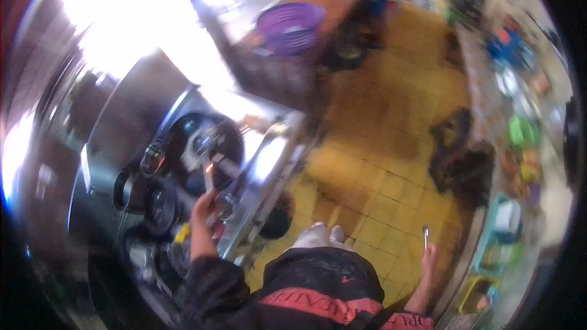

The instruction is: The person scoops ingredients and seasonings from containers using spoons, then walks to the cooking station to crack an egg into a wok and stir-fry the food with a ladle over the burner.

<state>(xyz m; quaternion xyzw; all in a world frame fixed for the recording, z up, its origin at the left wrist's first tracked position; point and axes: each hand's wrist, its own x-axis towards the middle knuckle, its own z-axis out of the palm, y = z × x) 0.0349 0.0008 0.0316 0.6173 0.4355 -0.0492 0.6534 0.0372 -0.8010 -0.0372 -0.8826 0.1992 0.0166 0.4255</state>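
My left hand (pixel 203 206) is closed on the handle of a utensil (pixel 209 177) that reaches up over a large dark round pan (pixel 231 137) at the metal counter. Something pale lies in the pan near the utensil's far end; blur hides what it is. Out to the right, over the tiled floor, my right hand (pixel 430 255) is closed around a thin metal utensil (pixel 426 232), possibly a spoon, which points upward.
Smaller dark pots (pixel 162 208) stand left of my left hand. Purple baskets (pixel 290 27) sit on a brown table ahead. A dark bucket (pixel 276 217) is beside the counter. Along the right, a shelf holds a green container (pixel 524 131) and a teal rack (pixel 486 238).
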